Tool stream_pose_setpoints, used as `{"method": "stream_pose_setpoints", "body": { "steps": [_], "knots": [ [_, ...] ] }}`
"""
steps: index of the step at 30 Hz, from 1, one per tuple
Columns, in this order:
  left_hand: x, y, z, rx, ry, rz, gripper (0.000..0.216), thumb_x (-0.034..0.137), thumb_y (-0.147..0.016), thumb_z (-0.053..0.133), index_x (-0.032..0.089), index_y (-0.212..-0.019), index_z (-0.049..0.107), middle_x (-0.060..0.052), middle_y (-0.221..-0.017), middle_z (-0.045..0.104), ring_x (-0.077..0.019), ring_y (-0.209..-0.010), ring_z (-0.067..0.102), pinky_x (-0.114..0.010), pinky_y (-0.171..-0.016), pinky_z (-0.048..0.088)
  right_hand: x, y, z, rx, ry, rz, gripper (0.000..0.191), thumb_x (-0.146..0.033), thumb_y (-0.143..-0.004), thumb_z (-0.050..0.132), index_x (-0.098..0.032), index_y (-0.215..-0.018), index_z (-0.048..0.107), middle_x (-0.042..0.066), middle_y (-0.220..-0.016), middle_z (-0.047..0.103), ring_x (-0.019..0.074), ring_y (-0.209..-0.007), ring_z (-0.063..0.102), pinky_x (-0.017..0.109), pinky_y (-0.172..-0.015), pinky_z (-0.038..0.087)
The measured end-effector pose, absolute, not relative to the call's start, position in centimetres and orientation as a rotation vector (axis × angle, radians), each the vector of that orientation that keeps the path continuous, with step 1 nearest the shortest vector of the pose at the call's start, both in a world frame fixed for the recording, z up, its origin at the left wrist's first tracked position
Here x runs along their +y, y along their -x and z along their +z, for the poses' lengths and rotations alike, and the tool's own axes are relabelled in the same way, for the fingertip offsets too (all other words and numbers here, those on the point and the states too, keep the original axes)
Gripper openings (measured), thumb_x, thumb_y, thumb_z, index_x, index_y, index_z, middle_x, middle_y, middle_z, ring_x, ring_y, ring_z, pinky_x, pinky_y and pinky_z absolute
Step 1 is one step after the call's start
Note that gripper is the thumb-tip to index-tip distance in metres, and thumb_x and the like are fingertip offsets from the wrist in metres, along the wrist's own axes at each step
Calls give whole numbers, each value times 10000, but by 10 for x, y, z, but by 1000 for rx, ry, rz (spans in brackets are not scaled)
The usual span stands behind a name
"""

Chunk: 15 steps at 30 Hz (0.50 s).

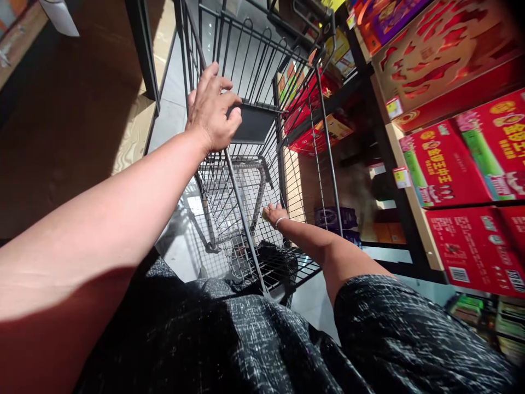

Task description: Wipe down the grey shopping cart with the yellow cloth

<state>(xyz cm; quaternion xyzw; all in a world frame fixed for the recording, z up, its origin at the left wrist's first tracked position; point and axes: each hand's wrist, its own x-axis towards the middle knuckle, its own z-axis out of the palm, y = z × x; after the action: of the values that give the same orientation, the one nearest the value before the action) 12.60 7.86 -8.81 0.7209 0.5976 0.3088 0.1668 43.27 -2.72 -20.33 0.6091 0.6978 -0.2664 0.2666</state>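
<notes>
Red cartons (471, 249) are stacked at frame right; price tags (401, 177) mark the adjoining shelf edge (426, 241). A white sheet (61, 16) occupies the upper left. Purple packages (334, 218), possibly bags, lie right of centre.

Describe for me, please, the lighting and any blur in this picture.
Head view: sunlight brightens the left forearm, whose near part lies in shadow; head view: bright patches mark the floor; head view: the top-right corner is dark, and the tan carton looks smeared.

Head view, facing downward (cart (245, 221) near)
</notes>
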Motion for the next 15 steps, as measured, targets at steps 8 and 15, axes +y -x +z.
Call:
{"method": "stream_pose_setpoints", "body": {
  "steps": [8, 15],
  "knots": [
    [84, -123, -92, 1684, -2046, 917, 704, 803, -845, 277, 368, -1339, 527, 101, -1336, 563, -243, -1476, -67, -552, -1127, 52, 27, -462, -123, 1850, -1585, 90, 434, -151, -1013, 293, -149, -1254, 654, 209, -1402, 491, 380, -1317, 355, 517, -974, 388],
    [62, -126, -72, 1721, -1990, 994, 641, 661, -902, 339, 290, -1405, 481, 69, -1485, 458, -250, -1507, 33, -561, -1204, -4, 48, -469, -49, 1974, -1708, 562, 529, -241, -1089, 127, -114, -1326, 582, 207, -1339, 486, 345, -1275, 370, 448, -896, 340]
  ]
}}
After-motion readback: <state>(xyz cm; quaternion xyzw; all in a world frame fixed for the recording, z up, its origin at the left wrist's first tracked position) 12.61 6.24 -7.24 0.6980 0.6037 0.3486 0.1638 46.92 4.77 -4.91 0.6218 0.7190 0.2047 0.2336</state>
